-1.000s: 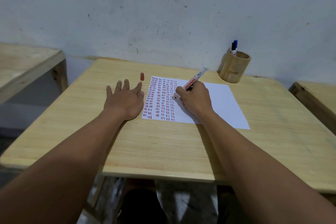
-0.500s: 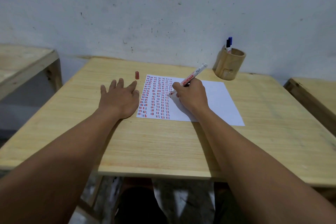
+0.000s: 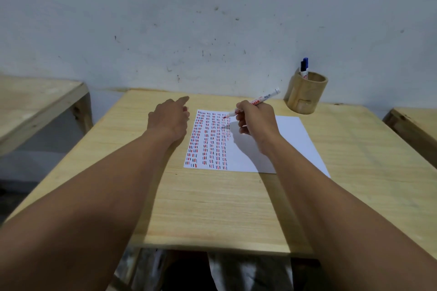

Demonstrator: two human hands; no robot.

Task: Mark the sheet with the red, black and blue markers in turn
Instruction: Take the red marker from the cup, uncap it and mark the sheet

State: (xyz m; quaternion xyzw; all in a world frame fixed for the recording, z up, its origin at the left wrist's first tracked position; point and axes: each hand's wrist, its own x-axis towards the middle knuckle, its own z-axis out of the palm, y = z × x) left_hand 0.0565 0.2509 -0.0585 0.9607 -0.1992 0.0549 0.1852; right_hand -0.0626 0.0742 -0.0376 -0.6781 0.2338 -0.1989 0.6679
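A white sheet [image 3: 272, 144] lies on the wooden table [image 3: 212, 208]; its left part is filled with columns of short red, black and blue marks. My right hand [image 3: 256, 120] holds the uncapped red marker [image 3: 262, 98] tilted, its tip just over the top of the newest column. My left hand [image 3: 169, 120] is raised left of the sheet's top corner, fingers curled over the red cap [image 3: 186, 108], of which only a sliver shows. Whether the fingers grip it I cannot tell. The black marker [image 3: 302, 66] and blue marker [image 3: 305, 61] stand in a wooden holder [image 3: 307, 94].
The holder stands at the table's back right, against a pale wall. Another wooden table [image 3: 35, 101] stands to the left and one [image 3: 416, 123] to the right. The right half of the sheet is blank.
My left hand has lifted off the table, where it lay flat, and moved forward over the red cap. My right hand has raised the marker tip to the column's top.
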